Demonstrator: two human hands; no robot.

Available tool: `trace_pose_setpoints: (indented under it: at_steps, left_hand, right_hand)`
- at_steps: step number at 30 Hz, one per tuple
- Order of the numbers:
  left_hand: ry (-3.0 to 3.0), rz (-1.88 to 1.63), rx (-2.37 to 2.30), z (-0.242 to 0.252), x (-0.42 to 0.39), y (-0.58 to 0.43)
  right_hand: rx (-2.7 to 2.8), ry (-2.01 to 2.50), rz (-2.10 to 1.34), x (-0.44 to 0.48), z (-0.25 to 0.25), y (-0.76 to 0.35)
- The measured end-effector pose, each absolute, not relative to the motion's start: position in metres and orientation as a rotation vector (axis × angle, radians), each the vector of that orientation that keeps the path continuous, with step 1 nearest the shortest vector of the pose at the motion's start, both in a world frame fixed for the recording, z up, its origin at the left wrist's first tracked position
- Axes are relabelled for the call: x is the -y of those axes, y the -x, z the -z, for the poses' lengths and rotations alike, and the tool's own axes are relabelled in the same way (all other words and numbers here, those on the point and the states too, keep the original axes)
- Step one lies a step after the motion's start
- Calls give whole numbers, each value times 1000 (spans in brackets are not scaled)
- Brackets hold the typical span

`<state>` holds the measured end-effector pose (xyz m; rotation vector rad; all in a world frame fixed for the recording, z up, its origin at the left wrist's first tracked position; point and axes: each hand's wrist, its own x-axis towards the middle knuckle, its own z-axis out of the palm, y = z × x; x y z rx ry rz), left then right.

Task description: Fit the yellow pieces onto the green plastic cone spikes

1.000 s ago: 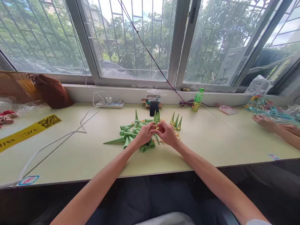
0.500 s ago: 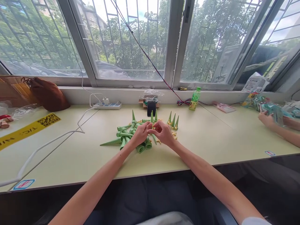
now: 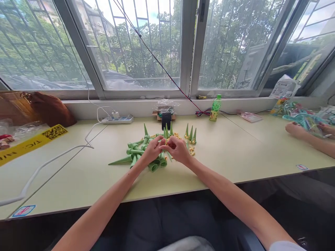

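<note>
**Both hands meet over a heap of green cones at mid-table**

The person's left hand (image 3: pixel 152 150) and right hand (image 3: pixel 178 150) are brought together fingertip to fingertip, just above the near edge of a pile of cones (image 3: pixel 134 155) lying on the pale table (image 3: pixel 235 153). The right hand's fingers are curled in and pinched on a green cone (image 3: pixel 169 155), whose thin tip pokes out below them, slanting down toward the table. The left hand's fingers are bent in as well and touch the same spot, but what they grip, if anything, is hidden behind the knuckles.

The pile lies mostly to the left of the hands. Most of its cones lie on their sides, with the round open ends of several facing the person and one long cone pointing left. A few stand upright behind the hands. Just to the right, three more upright cones (image 3: pixel 190 134) stand in a tight group, and small yellow pieces (image 3: pixel 192 151) are scattered on the table beside them.

Behind the pile a dark phone (image 3: pixel 166 121) leans near the window sill. A power strip (image 3: pixel 117 120) lies to its left, with a white cable (image 3: pixel 52 160) running across the table toward the left corner. A green bottle (image 3: pixel 215 108) stands upright to the right by the sill. At far left are a brown bag (image 3: pixel 51 108) and a strip of yellow tape (image 3: pixel 31 143). At far right another person's hand (image 3: pixel 294 129) rests on the table beside some teal things in clear wrapping.
</note>
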<state>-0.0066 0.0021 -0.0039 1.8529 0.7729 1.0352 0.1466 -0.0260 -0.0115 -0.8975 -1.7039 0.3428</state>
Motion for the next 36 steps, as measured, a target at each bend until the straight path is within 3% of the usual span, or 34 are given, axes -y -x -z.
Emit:
trace_pose_setpoints:
  at_steps: [36]
  left_hand:
    - [-1856, -1140, -810, 3, 3, 1]
  right_hand:
    - [1783, 840, -28, 24, 12, -145]
